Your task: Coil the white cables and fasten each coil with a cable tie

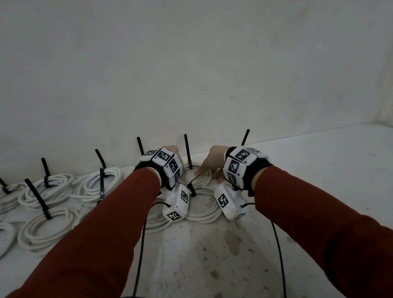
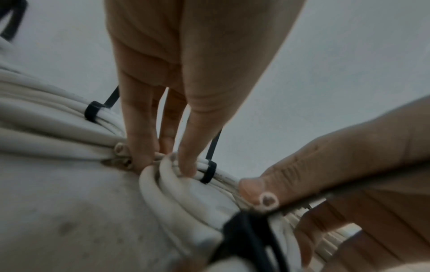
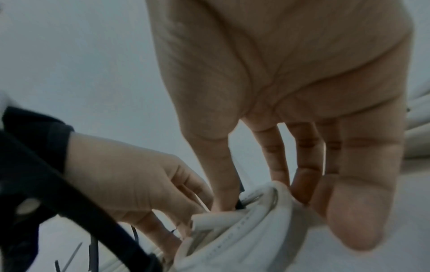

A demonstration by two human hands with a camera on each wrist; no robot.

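white coil (image 3: pixel 232 231) under right hand (image 3: pixel 291 92) fingers (image 3: pixel 302 176), left hand (image 2: pixel 186 64) fingers pressing it

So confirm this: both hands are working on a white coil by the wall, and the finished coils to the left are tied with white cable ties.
Wrong in one respect: the ties on the finished coils are black, not white, as the head view shows. The rest stands: the left hand and right hand are both on a white coil by the wall.
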